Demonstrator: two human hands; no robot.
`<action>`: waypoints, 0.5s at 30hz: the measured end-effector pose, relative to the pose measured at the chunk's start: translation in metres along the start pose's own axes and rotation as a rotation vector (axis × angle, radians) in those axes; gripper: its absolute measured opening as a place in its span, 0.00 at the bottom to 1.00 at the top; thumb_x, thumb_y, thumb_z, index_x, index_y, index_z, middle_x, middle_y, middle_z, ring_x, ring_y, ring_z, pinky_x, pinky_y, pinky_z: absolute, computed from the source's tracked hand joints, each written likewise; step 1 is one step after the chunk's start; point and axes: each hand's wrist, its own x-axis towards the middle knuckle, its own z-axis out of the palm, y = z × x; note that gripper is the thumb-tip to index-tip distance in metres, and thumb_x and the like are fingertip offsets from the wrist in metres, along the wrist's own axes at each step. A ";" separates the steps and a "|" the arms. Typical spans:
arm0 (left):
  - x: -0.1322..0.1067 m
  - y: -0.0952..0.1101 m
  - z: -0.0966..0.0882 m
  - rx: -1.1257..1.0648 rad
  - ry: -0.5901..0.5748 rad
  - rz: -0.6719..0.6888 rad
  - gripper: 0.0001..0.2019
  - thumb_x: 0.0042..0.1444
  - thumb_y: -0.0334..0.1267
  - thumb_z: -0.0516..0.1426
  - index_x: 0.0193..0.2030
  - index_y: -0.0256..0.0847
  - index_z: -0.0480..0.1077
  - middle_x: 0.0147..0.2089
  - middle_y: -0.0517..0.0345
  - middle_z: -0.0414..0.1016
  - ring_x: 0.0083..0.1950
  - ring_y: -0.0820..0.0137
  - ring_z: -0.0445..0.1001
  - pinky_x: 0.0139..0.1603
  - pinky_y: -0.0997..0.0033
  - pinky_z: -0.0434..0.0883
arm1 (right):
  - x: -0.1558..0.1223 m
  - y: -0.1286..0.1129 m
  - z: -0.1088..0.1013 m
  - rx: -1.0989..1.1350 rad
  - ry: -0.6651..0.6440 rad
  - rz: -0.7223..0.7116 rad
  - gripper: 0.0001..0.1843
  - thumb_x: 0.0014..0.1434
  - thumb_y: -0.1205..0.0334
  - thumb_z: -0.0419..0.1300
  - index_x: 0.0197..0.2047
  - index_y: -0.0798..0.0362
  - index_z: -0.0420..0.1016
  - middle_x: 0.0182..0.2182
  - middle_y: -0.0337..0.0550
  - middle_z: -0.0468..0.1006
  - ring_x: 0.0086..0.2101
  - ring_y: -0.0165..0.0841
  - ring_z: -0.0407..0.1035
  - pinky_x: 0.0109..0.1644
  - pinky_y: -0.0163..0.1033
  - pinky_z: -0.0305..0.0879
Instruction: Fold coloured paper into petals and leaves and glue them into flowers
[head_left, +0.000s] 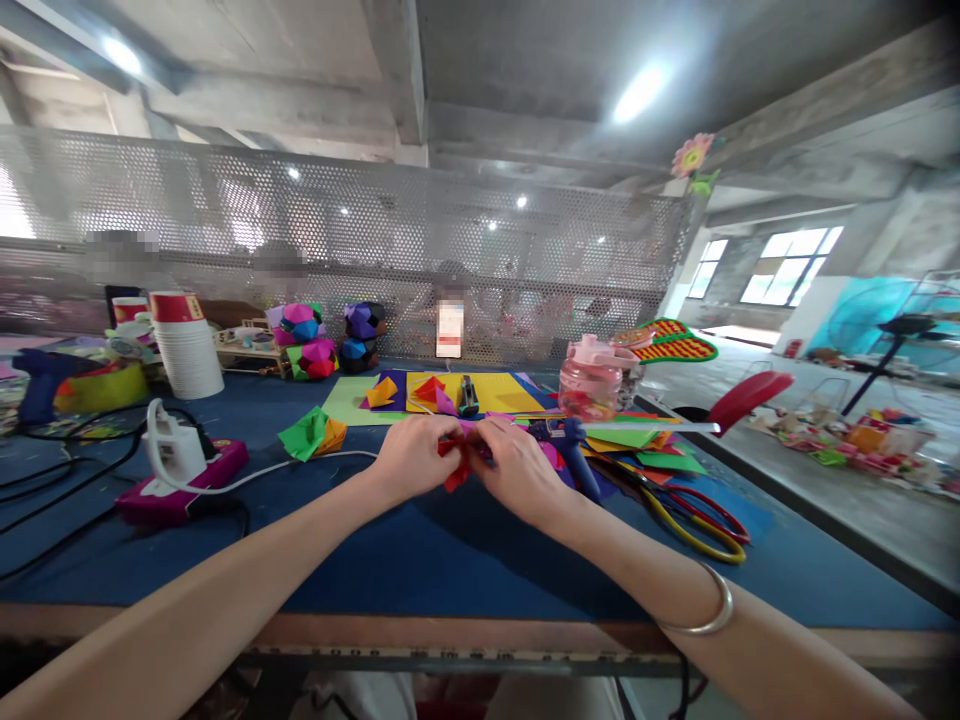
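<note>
My left hand (411,457) and my right hand (516,468) meet over the middle of the blue table (420,550). Both are closed in a pinch on a small folded piece of red paper (455,466) held between them, with a bit of pink paper showing at the right fingers. A silver bangle (709,610) is on my right wrist. Just beyond the hands lie sheets of yellow, green and purple paper (442,392) with small folded pieces on them.
A power strip with a white plug (176,470) and cables lies at the left. A stack of paper cups (185,345), paper balls (307,340), a pink jar (592,380), a blue glue gun (574,450) and yellow-handled scissors (697,520) stand around. A perforated metal screen (375,250) runs behind the table.
</note>
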 end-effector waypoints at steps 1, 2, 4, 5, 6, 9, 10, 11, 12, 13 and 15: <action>0.000 0.000 0.000 0.005 0.006 -0.003 0.08 0.47 0.30 0.55 0.32 0.42 0.75 0.35 0.55 0.81 0.38 0.62 0.78 0.34 0.70 0.65 | 0.000 0.000 0.000 -0.002 0.003 -0.002 0.03 0.59 0.71 0.56 0.36 0.55 0.69 0.35 0.46 0.75 0.36 0.36 0.68 0.39 0.38 0.61; 0.000 0.000 0.000 0.010 0.008 -0.005 0.08 0.48 0.31 0.55 0.32 0.42 0.75 0.34 0.55 0.81 0.38 0.62 0.78 0.34 0.70 0.65 | 0.000 0.000 0.000 -0.007 0.004 -0.004 0.04 0.59 0.71 0.57 0.36 0.54 0.69 0.35 0.46 0.75 0.36 0.35 0.68 0.39 0.38 0.61; 0.001 0.000 0.000 0.014 0.013 -0.001 0.09 0.48 0.31 0.54 0.33 0.42 0.76 0.34 0.56 0.81 0.38 0.63 0.78 0.34 0.70 0.66 | 0.001 0.001 0.000 -0.026 0.008 -0.007 0.04 0.59 0.72 0.57 0.36 0.54 0.69 0.34 0.45 0.75 0.35 0.35 0.68 0.39 0.38 0.61; 0.001 0.000 0.000 0.013 0.015 0.003 0.09 0.49 0.31 0.54 0.34 0.42 0.76 0.34 0.56 0.81 0.38 0.63 0.78 0.35 0.70 0.66 | 0.001 0.002 0.000 -0.037 0.012 -0.006 0.04 0.58 0.72 0.57 0.35 0.54 0.69 0.34 0.45 0.75 0.35 0.35 0.68 0.39 0.37 0.61; 0.001 0.000 0.000 0.013 0.018 0.007 0.10 0.49 0.32 0.54 0.34 0.43 0.76 0.35 0.56 0.81 0.38 0.63 0.78 0.35 0.70 0.67 | 0.001 0.002 0.000 -0.048 0.014 -0.003 0.04 0.58 0.72 0.57 0.35 0.54 0.69 0.34 0.45 0.74 0.34 0.35 0.68 0.38 0.37 0.61; 0.001 -0.001 0.001 0.016 0.013 0.017 0.10 0.49 0.31 0.54 0.34 0.43 0.76 0.34 0.57 0.81 0.38 0.63 0.78 0.36 0.70 0.67 | 0.001 0.002 0.000 -0.062 0.010 0.004 0.04 0.58 0.72 0.57 0.35 0.54 0.69 0.33 0.44 0.74 0.34 0.34 0.68 0.37 0.37 0.61; 0.000 -0.001 0.001 0.019 0.008 0.019 0.09 0.49 0.31 0.54 0.33 0.43 0.76 0.34 0.57 0.81 0.38 0.63 0.78 0.36 0.70 0.67 | 0.000 0.002 0.000 -0.063 0.005 0.004 0.04 0.58 0.72 0.57 0.35 0.54 0.69 0.33 0.44 0.74 0.34 0.34 0.68 0.37 0.37 0.61; 0.000 -0.001 0.002 0.023 0.002 0.019 0.09 0.49 0.31 0.54 0.33 0.42 0.76 0.34 0.57 0.80 0.37 0.63 0.78 0.36 0.70 0.67 | 0.000 0.001 0.000 -0.064 -0.002 0.002 0.04 0.58 0.72 0.57 0.35 0.54 0.69 0.33 0.44 0.74 0.34 0.35 0.68 0.38 0.37 0.61; 0.000 -0.001 0.002 0.028 -0.002 0.019 0.09 0.49 0.31 0.54 0.33 0.42 0.76 0.33 0.57 0.80 0.37 0.63 0.78 0.35 0.70 0.66 | 0.000 0.001 0.000 -0.063 -0.008 0.000 0.04 0.58 0.72 0.57 0.35 0.54 0.69 0.33 0.44 0.74 0.34 0.35 0.68 0.38 0.37 0.61; 0.000 0.000 0.002 0.031 -0.003 0.021 0.09 0.49 0.31 0.54 0.33 0.42 0.75 0.33 0.57 0.80 0.37 0.63 0.78 0.34 0.70 0.66 | 0.000 0.001 0.000 -0.060 -0.011 -0.002 0.04 0.59 0.72 0.57 0.35 0.54 0.69 0.33 0.45 0.74 0.35 0.35 0.68 0.38 0.38 0.61; 0.000 0.000 0.001 0.029 0.002 0.030 0.08 0.49 0.31 0.54 0.33 0.41 0.75 0.33 0.56 0.80 0.37 0.63 0.77 0.33 0.70 0.65 | 0.000 0.001 0.000 -0.037 -0.010 -0.002 0.03 0.60 0.71 0.57 0.36 0.55 0.70 0.34 0.46 0.75 0.36 0.36 0.68 0.39 0.38 0.61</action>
